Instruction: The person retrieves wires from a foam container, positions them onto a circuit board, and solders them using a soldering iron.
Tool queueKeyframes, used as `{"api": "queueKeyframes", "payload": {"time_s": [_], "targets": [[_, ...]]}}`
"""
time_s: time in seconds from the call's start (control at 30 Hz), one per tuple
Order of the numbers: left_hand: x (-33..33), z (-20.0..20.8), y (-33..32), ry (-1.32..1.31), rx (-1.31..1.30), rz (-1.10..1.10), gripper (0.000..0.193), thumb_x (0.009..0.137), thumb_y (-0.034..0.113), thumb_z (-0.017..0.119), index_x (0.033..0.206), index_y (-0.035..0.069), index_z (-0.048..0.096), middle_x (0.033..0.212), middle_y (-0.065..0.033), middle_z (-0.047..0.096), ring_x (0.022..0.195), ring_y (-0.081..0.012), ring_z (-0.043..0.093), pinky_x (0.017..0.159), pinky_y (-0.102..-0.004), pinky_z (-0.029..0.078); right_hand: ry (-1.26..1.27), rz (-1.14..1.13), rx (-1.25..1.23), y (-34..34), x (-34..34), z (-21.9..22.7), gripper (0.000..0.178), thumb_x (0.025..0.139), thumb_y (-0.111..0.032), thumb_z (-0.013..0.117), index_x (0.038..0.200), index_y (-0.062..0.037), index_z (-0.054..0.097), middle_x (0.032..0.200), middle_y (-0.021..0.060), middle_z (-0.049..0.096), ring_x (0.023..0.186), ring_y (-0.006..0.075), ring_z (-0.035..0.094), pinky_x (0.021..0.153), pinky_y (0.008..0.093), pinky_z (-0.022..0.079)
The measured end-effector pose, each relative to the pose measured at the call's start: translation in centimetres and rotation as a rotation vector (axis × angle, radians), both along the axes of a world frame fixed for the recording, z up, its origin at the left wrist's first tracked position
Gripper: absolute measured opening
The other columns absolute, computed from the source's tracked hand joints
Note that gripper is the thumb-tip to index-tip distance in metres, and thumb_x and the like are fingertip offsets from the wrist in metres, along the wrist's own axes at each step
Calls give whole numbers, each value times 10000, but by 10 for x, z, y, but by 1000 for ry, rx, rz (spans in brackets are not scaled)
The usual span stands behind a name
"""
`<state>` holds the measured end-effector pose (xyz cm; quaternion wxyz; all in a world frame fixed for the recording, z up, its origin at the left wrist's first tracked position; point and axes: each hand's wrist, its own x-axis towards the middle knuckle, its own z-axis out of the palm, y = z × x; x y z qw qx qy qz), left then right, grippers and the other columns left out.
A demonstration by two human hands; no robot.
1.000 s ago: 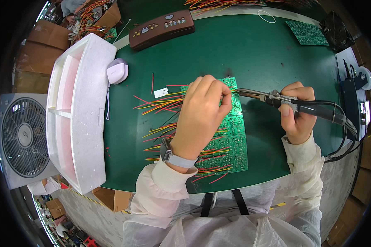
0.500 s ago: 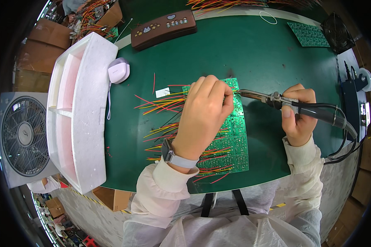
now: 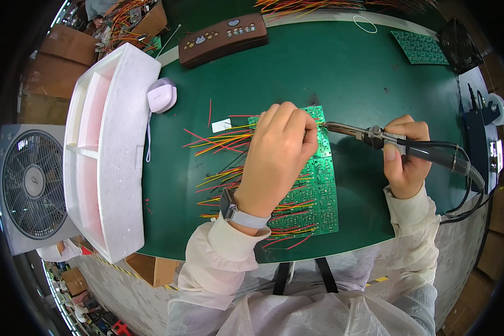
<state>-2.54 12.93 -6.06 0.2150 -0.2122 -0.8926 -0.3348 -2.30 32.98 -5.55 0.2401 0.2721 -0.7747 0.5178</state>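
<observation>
Barely shifted since before: left hand [image 3: 277, 154] curled, pressing on green circuit board [image 3: 313, 193] mid-frame; right hand [image 3: 404, 157] closed around soldering iron [image 3: 397, 143], tip at board's top edge. Best kept steady, tip touching only the joint.

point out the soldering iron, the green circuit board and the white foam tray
soldering iron [image 3: 431, 155]: head view, on its dark handle.
green circuit board [image 3: 319, 196]: head view, on its bare right part.
white foam tray [image 3: 130, 95]: head view, on its right wall.

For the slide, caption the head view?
Left hand steadies green circuit board while right hand applies soldering iron.
</observation>
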Motion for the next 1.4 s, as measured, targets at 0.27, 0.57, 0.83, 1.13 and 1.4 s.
{"api": "queueKeyframes", "payload": {"time_s": [0.27,0.57,0.83,1.13,1.4], "targets": [[0,1,-1,17,-24,16,195,590,-71,615,709,26,494,680,-54,485,621,-179,493,578,-283,408,-23,-20,-147,3,1,-1,212,748,-135,579,842,7,451,701,69,493,582,103,420,535,221,344],[3,8,-2,80,-171,57,143,643,-6,617,719,50,511,687,-38,492,665,-196,499,608,-300,362,-75,-122,-242,14,4,3,179,824,-157,482,908,0,470,703,32,435,568,68,350,518,195,279],[35,58,-40,109,-134,156,119,718,44,602,823,34,548,845,-81,551,782,-240,525,706,-317,388,-366,-298,-510,-6,26,8,288,837,-136,537,1073,22,495,650,32,512,517,69,475,428,165,334],[72,127,-280,183,-376,905,150,799,127,525,887,13,564,750,-99,585,685,-204,559,638,-300,426,-334,-402,-576,-8,45,-5,321,886,-144,443,1160,21,413,697,48,531,587,106,555,434,160,377],[89,83,-400,16,-212,996,130,785,115,544,853,10,575,779,-108,602,728,-207,580,644,-302,440,-367,-336,-522,-19,47,0,305,908,-166,387,1155,13,376,671,70,560,561,111,566,389,155,347]]}}
